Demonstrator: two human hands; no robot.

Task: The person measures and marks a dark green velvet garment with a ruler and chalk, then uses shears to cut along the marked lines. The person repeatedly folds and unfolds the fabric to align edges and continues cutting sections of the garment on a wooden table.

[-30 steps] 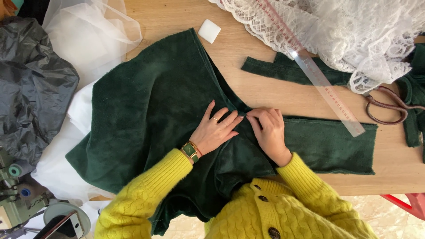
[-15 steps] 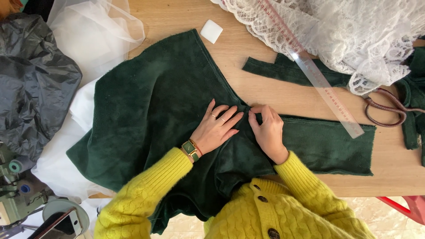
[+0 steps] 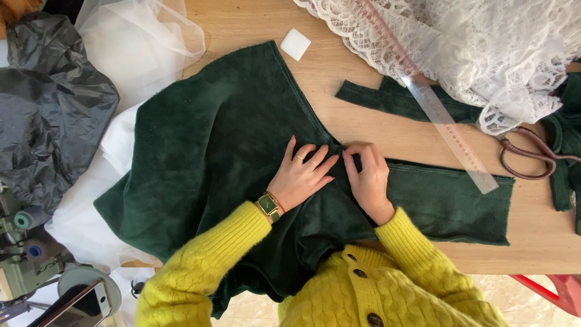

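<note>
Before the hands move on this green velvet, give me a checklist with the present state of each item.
1. Left hand flat on the green velvet: ok.
2. Right hand with fingertips at the velvet's edge: ok.
3. Velvet lying fully on the table: not ok, its left and near sides hang over the edge.
4. Clear ruler apart from both hands: ok.
5. Scissors away from the hands: ok.
6. Pin or needle in the fingers: cannot tell.

A pale wooden worktable [image 3: 357, 85] fills the view under soft, even light (no hard shadows); beige tiled floor [image 3: 532, 300] shows below its edge.
</note>
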